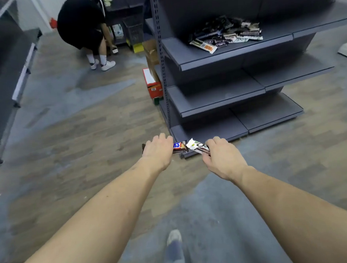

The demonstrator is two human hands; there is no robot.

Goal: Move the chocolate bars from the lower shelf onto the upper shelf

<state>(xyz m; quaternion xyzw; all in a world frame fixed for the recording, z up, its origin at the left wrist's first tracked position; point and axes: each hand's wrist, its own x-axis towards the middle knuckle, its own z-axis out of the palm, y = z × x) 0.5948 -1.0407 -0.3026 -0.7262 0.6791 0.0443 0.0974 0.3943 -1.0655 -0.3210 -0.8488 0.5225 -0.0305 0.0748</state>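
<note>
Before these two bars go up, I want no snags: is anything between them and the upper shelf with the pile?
Nothing visible blocks the way. The left hand grips a brown bar, the right hand a white bar; open air separates them from the upper shelf, whose front edge beside the pile is bare.

A shelving unit (226, 82) stands ahead on the right, with a heap of chocolate bars (226, 33) on its upper shelf (220, 53). Left of the unit's post, cardboard boxes (152, 79) sit on the floor (76, 138). Farther back on the left a second person (83, 28) bends beside a basket (134, 32). Nearer the camera, the left hand (158, 153) holds a Snickers bar (179, 147), and just to its right the right hand (221, 154) holds another bar (197, 146).
</note>
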